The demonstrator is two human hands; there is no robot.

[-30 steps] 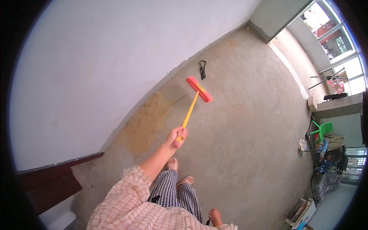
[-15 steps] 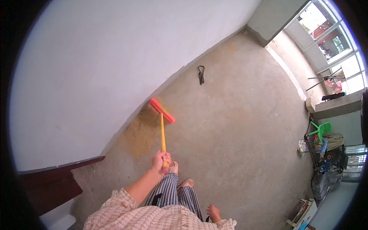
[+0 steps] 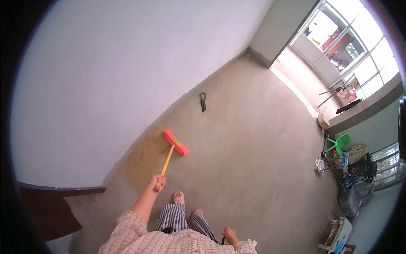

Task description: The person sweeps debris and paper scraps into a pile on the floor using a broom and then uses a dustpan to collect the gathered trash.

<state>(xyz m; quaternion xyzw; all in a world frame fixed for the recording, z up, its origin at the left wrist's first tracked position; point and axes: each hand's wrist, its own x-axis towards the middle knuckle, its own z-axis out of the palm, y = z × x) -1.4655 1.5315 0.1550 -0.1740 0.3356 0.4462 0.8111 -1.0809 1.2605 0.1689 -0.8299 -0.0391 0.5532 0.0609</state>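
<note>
Broom (image 3: 172,149), red plastic head on a yellow stick, rests on the bare concrete floor (image 3: 253,161) near the white wall (image 3: 127,76), over a sandy, dusty patch (image 3: 144,158) not yet cleared. Left hand (image 3: 157,183) has its grip wrapped round the stick's end. Right hand (image 3: 230,235) hangs free; its grip looks loosely curled, holding nothing.

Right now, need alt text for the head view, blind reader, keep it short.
Seen from above, a person's left hand grips the yellow handle of a red-headed broom resting on a bare concrete floor beside a white wall. The right hand hangs free and holds nothing. A small dark object lies near the wall; a green stool and clutter sit at right.
</note>
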